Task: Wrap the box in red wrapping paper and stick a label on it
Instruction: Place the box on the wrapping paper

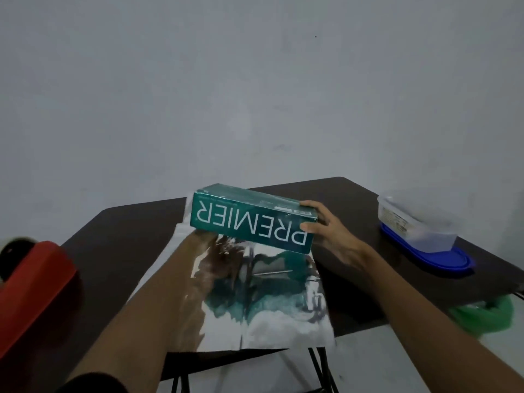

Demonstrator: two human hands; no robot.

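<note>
Above the shiny silver sheet (pixel 255 316) on the dark counter (pixel 119 251), your right fingers (pixel 310 228) pinch the teal cardboard box (pixel 249 219) at three o'clock, likely to centre it for wrapping; your left fingers are hidden beneath, grip untellable.

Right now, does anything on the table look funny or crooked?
Yes. The green box is tilted, with its PREMIER lettering upside down. The clear tub at the right seems to stand upside down on its blue lid.

I have only the one head-worn wide-angle view, which looks forward and down from just above and behind the forearms (pixel 425 316), close over the near edge of the dark tabletop (pixel 119 239), its upper half filled by the pale wall (pixel 255 80) beyond.
</note>
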